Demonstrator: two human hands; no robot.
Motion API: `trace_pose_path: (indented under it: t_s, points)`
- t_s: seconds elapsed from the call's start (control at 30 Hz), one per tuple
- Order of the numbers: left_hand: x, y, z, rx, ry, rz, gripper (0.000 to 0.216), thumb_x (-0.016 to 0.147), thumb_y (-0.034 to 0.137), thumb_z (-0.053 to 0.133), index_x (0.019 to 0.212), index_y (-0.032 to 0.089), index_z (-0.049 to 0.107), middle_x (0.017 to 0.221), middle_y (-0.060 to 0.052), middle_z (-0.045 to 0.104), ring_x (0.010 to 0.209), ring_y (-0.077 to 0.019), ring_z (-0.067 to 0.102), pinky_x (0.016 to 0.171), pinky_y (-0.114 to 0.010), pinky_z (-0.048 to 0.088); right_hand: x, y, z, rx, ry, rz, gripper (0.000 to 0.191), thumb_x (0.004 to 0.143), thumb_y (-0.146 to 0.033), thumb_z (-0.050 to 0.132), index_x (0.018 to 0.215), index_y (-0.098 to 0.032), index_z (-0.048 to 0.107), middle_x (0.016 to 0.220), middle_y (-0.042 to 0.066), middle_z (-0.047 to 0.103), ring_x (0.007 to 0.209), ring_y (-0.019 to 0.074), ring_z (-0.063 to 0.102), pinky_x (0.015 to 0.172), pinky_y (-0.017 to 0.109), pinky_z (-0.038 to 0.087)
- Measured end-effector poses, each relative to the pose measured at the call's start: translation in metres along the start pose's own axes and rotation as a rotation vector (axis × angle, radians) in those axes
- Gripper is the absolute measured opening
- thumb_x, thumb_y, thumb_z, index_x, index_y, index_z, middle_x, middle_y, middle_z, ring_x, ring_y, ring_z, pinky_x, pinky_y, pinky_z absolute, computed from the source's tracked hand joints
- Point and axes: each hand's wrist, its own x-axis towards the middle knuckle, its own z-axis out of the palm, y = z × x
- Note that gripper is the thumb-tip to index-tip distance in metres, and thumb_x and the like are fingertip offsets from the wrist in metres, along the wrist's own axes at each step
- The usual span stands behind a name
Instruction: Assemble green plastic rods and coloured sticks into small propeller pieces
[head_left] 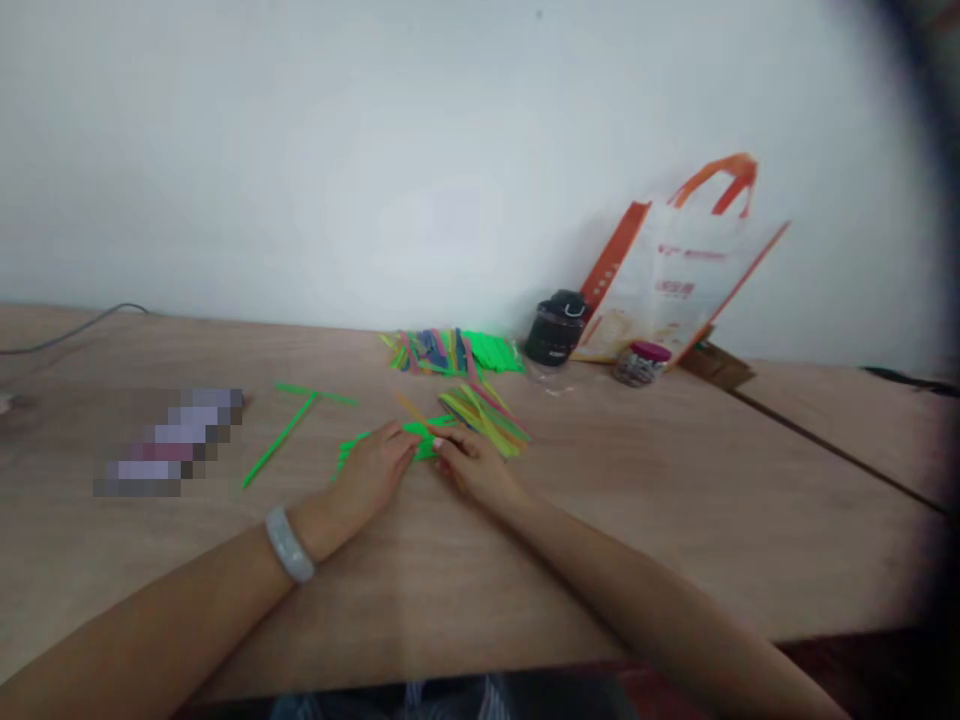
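Green strips (425, 447) at frame centre, left hand (379, 462) resting on them, grip hard to tell, right hand (472, 462) pinching an orange strip (412, 408), wooden table (712, 490) stretching wide to the right, front edge (525, 672) low in frame

Green strips (424, 446) partly hidden by left hand (375, 462), bag lettering (675, 288) blurred, cable (84, 326) cut off at left

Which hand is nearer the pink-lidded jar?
The right. The right hand is left of the jar and closer to the person; the left hand is farther left, beyond the right hand.
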Motion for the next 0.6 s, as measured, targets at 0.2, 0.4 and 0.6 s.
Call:
trace_pose_path:
  t_s: [0.2,0.4,0.6]
  points:
    - [0.0,-0.003,-0.001,-0.003,0.046,-0.004,0.023,0.091,0.016,0.043,0.106,0.019,0.059,0.094,-0.005,0.061,0.086,-0.0172,0.058,0.077,-0.03,0.049,0.001,0.001,-0.002,-0.087,0.038,-0.104,0.035,0.086,-0.039,0.048,0.115,-0.029,0.065,0.089,0.004,0.066,0.08,0.0192,0.061,0.073,0.035,0.051]
    - [0.004,-0.061,-0.026,0.219,0.087,-0.145,0.028,0.091,0.017,0.04,0.112,0.011,0.057,0.104,-0.012,0.062,0.098,-0.0223,0.058,0.088,-0.036,0.046,0.013,0.014,-0.025,-0.231,0.268,-0.141,0.037,0.088,-0.042,0.045,0.112,-0.021,0.064,0.108,0.008,0.066,0.097,0.0211,0.06,0.081,0.035,0.049]
    - [-0.002,-0.112,-0.047,0.485,-0.037,-0.463,0.032,0.09,0.02,0.036,0.109,0.01,0.059,0.104,-0.015,0.063,0.094,-0.0261,0.061,0.081,-0.036,0.048,0.027,0.033,-0.06,-0.473,0.415,-0.115,0.034,0.09,-0.036,0.041,0.096,-0.016,0.068,0.089,0.009,0.066,0.083,0.0202,0.059,0.075,0.033,0.046]
